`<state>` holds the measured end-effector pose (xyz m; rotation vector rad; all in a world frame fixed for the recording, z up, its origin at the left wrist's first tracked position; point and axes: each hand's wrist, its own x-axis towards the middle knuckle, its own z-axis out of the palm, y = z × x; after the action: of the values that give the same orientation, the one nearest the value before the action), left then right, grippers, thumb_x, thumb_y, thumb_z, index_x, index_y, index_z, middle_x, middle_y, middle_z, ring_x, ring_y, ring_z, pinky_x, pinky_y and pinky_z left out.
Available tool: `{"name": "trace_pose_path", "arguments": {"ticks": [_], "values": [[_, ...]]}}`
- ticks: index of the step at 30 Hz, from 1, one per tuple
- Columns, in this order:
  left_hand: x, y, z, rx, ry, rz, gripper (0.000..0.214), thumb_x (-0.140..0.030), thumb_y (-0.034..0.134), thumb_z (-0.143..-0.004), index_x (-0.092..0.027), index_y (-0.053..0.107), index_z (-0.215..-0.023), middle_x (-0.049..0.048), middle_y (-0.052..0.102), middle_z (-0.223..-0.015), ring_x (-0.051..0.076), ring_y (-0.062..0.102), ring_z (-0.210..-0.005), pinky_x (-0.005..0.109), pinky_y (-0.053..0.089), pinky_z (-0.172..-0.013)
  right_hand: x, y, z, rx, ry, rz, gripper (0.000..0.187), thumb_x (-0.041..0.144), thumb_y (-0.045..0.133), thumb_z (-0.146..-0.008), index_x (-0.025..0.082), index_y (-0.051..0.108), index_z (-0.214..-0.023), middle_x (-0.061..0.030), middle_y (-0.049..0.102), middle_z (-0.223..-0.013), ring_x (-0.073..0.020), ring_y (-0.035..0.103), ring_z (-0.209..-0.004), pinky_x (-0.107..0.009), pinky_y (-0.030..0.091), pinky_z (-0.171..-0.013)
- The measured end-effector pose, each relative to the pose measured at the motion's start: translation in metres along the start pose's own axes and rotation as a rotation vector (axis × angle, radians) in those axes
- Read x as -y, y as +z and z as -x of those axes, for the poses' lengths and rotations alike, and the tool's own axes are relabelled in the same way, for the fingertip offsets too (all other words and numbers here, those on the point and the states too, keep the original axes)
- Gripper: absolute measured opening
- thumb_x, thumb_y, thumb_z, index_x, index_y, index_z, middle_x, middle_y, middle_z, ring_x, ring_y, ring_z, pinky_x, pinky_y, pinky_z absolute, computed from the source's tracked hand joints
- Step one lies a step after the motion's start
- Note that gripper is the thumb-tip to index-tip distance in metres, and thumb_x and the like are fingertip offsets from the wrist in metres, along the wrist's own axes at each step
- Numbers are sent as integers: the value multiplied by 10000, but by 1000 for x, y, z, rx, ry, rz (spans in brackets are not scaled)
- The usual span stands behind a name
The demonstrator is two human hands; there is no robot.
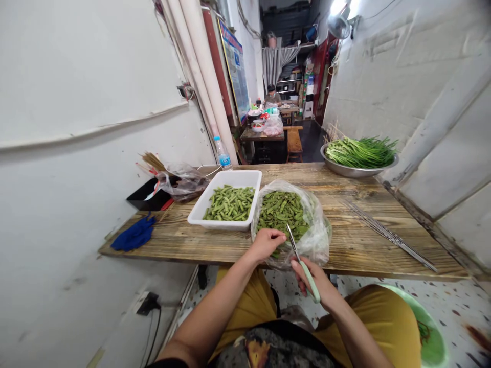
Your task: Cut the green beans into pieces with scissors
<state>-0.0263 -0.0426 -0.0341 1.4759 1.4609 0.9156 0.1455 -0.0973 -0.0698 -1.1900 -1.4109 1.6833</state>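
My right hand (313,281) is closed around scissors (309,282) with pale green handles, their metal blades pointing up and away from me. Close to the blade tips, my left hand (266,245) has its thumb and fingertips pinched together; whatever is between them is too small to make out. Both hands are at the near edge of a clear plastic bag (317,225), rolled open and full of flat green pods (282,207). Left of the bag stands a white plastic tray (197,214) holding a heap of green pods (231,202).
The wooden table (215,249) also bears a blue cloth (133,233), a black box (143,197), a water bottle (223,153), metal skewers (391,235) and a steel bowl (356,171) of long green stalks. A green basin (433,317) is on the floor. Someone sits far back.
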Motion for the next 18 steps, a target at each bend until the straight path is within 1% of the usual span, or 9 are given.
{"name": "trace_pose_path", "arguments": {"ticks": [4,6,9,11,14,16,18], "values": [[-5,-3,2,55,4,-13,231,-304,599,-691,-128,723,-775,30,701,-716,140,587,-662,225,419,-647,2,-1,3,2,-19,27,359,540,532,-795,193,521,-887,109,353,-447,-48,333,-302,-152,302,-285],[-7,-3,3,83,-12,19,223,-304,605,-678,-128,721,-753,20,683,-668,129,567,-630,217,405,-617,3,0,4,-2,-14,17,342,531,547,-787,194,506,-819,106,369,-447,-50,352,-293,-157,316,-275],[-7,-3,3,104,-65,106,211,-314,620,-660,-128,709,-707,-2,631,-576,103,514,-553,206,371,-548,4,3,6,-4,-6,-11,346,523,568,-771,197,467,-715,92,409,-464,-56,390,-297,-162,342,-269],[-7,-2,3,114,-123,189,207,-318,643,-642,-124,695,-692,-16,590,-528,79,459,-485,198,329,-487,5,4,6,-20,14,-24,354,528,572,-761,198,459,-699,93,410,-459,-55,378,-280,-164,325,-248],[-6,1,2,133,-227,389,230,-310,705,-596,-118,653,-712,-20,580,-535,50,416,-427,183,282,-431,5,4,5,-52,27,-53,353,535,582,-746,195,492,-778,96,410,-468,-57,365,-278,-168,313,-241],[-7,3,2,127,-260,560,276,-293,746,-565,-122,608,-733,-6,603,-579,55,471,-452,172,305,-435,5,4,5,-58,16,-97,377,542,573,-751,193,509,-877,88,428,-507,-65,398,-323,-176,347,-276],[-8,6,1,104,-251,703,321,-280,769,-556,-128,568,-755,19,629,-645,79,550,-529,172,357,-467,6,3,6,-55,12,-135,404,558,534,-775,193,506,-946,72,452,-564,-78,447,-393,-189,387,-335]]}}
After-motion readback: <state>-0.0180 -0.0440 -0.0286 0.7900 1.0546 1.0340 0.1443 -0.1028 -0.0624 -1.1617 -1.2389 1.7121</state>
